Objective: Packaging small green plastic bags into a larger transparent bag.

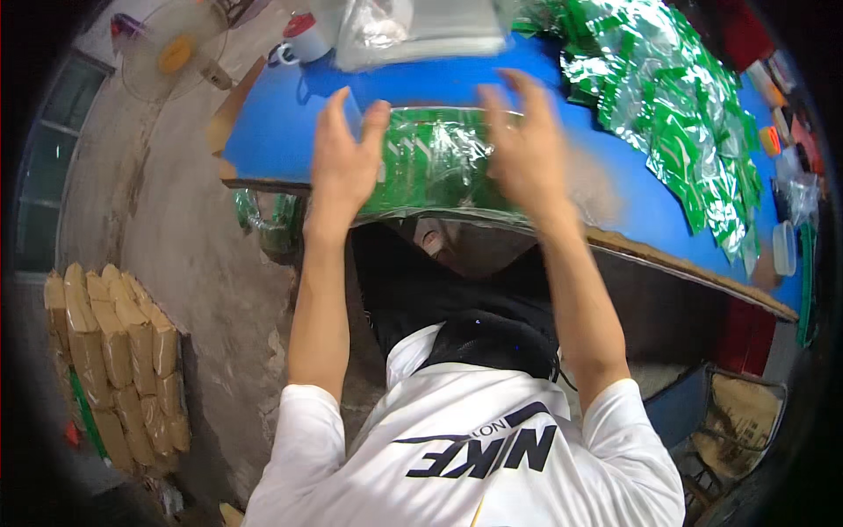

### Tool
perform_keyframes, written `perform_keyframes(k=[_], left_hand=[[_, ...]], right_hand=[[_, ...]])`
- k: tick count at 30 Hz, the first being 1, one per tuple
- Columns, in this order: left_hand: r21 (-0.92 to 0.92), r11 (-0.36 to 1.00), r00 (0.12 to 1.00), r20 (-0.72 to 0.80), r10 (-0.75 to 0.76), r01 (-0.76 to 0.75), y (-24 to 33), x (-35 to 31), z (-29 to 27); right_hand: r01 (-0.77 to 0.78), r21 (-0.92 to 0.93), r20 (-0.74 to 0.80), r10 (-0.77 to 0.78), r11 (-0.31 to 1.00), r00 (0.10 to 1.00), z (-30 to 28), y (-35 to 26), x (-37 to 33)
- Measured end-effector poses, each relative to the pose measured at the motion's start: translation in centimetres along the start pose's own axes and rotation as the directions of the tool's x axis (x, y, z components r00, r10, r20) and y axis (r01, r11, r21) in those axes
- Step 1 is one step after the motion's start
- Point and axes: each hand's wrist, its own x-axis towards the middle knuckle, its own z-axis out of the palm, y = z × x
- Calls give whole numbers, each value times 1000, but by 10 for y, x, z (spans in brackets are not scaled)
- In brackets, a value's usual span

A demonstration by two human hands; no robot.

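Note:
A clear plastic bag filled with flat green packets (pixel 439 162) lies at the front edge of the blue table, its near edge overhanging slightly. My left hand (pixel 345 167) is at the bag's left end, thumb and fingers apart and pointing away from me. Over the bag's right end is my right hand (pixel 527 154), smeared by motion, with its fingers spread. Neither hand shows a grip on anything. Whether the palms touch the bag, I cannot tell.
Loose green foil packets (pixel 676 132) heap across the table's right side. Clear plastic bags (pixel 421 35) are stacked at the back, beside a white mug with a red top (pixel 303 39). A fan (pixel 176 54) stands at far left. Brown wrapped bundles (pixel 118 351) are piled lower left; a chair (pixel 733 422) stands lower right.

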Motion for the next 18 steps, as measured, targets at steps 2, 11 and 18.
perform_keyframes(k=[2,11,18], left_hand=[[183,982,974,205,-95,57,-9,-10,32],[-542,775,920,-9,-392,325,6,-145,46],[-819,416,821,113,-560,396,-11,-156,65]], right_hand=[[160,-375,180,-98,913,979,42,21,-12],[-232,-95,42,237,968,971,7,57,-27],[-124,94,173,106,988,979,-9,59,-28]])
